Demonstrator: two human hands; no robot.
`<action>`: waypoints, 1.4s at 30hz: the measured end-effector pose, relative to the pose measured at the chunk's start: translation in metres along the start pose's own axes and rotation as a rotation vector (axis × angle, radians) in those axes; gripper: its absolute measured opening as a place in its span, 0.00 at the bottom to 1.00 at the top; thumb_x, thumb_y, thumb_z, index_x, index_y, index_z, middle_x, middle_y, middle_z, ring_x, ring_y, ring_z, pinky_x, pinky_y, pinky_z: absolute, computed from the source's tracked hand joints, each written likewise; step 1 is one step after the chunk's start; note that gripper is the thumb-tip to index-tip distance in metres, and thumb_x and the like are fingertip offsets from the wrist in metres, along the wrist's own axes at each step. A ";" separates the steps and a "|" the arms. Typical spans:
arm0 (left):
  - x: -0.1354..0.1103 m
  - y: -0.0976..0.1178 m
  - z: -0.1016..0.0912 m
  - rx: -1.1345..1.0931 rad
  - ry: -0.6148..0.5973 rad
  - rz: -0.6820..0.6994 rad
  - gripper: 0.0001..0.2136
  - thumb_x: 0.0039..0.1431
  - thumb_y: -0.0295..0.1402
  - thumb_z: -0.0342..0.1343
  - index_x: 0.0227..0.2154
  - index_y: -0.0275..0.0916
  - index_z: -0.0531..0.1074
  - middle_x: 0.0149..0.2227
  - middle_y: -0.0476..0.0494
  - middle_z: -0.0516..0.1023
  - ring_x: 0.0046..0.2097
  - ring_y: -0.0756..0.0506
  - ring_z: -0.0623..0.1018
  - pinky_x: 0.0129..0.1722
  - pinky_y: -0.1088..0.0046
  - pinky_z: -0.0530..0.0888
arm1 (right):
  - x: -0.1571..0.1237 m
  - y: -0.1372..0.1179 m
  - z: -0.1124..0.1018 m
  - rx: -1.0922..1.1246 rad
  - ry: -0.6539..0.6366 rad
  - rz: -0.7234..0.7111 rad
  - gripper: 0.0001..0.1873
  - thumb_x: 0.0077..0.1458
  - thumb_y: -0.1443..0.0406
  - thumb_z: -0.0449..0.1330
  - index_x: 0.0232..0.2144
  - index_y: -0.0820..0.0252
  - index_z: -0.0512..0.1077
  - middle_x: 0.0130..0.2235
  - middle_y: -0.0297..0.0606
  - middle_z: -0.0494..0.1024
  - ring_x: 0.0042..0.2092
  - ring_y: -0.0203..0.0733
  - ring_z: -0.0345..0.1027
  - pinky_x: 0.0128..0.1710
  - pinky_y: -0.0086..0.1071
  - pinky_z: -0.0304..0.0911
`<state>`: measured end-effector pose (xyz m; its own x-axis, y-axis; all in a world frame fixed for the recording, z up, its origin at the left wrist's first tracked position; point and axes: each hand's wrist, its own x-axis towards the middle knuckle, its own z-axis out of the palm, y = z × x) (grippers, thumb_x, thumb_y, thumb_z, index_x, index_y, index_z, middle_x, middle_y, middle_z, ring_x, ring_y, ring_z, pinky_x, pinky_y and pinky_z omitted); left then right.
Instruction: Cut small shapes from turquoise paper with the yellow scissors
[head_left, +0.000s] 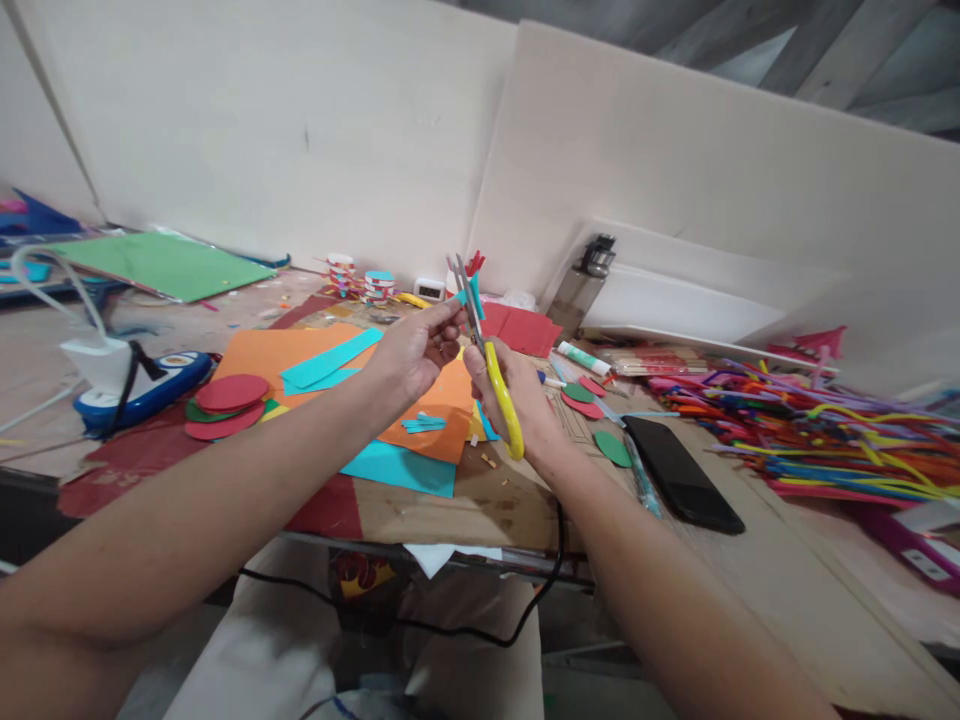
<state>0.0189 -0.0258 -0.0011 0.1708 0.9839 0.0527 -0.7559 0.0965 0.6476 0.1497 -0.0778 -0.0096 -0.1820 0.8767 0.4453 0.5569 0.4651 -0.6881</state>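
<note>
My right hand [510, 395] grips a pair of scissors [504, 400] with yellow handles, its metal blades pointing away from me. Pinched in my left hand [424, 345] is a small piece of blue paper [471, 296], which lies at the scissor blades. Whether the blades cut into it I cannot tell. Below both hands, several short blue paper strips [424, 424] lie on orange paper [442, 400]. Longer blue paper strips [330, 360] rest on that orange paper by my left wrist. A blue sheet [405, 468] sticks out from under it toward me.
Red and green paper circles [231, 393] are stacked at left beside a blue power strip [142, 395]. A black phone [682, 470] lies at right, near a heap of coloured pipe cleaners [817, 420]. Behind stand a dark bottle [577, 295] and a glue stick [583, 358].
</note>
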 end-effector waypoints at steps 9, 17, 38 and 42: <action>0.000 0.001 0.000 0.014 0.000 -0.002 0.02 0.49 0.24 0.62 0.24 0.33 0.74 0.23 0.50 0.75 0.21 0.58 0.68 0.21 0.84 0.66 | 0.000 0.001 0.000 -0.051 0.021 -0.019 0.23 0.57 0.45 0.51 0.25 0.58 0.62 0.24 0.32 0.67 0.28 0.35 0.62 0.31 0.30 0.59; -0.001 0.005 -0.001 0.093 -0.043 0.067 0.03 0.49 0.26 0.62 0.24 0.32 0.74 0.23 0.49 0.75 0.22 0.58 0.69 0.21 0.83 0.65 | -0.001 0.004 -0.002 -0.110 0.023 -0.020 0.23 0.59 0.46 0.50 0.26 0.58 0.61 0.24 0.31 0.65 0.26 0.34 0.58 0.26 0.29 0.52; 0.003 0.017 -0.006 0.242 -0.080 0.066 0.02 0.46 0.25 0.62 0.23 0.31 0.75 0.23 0.46 0.76 0.22 0.57 0.70 0.22 0.83 0.65 | -0.003 0.005 -0.007 -0.150 -0.018 -0.001 0.21 0.59 0.48 0.51 0.27 0.58 0.62 0.24 0.30 0.65 0.26 0.34 0.57 0.25 0.28 0.50; 0.007 0.021 -0.009 0.286 -0.101 0.064 0.03 0.45 0.25 0.62 0.23 0.31 0.74 0.22 0.45 0.76 0.21 0.56 0.70 0.21 0.83 0.64 | -0.003 0.003 -0.007 -0.141 -0.016 -0.006 0.22 0.59 0.46 0.49 0.27 0.58 0.62 0.24 0.31 0.65 0.26 0.34 0.57 0.25 0.28 0.50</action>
<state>-0.0014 -0.0160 0.0064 0.2008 0.9654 0.1664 -0.5608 -0.0260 0.8276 0.1583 -0.0801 -0.0093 -0.1980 0.8761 0.4396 0.6638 0.4498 -0.5975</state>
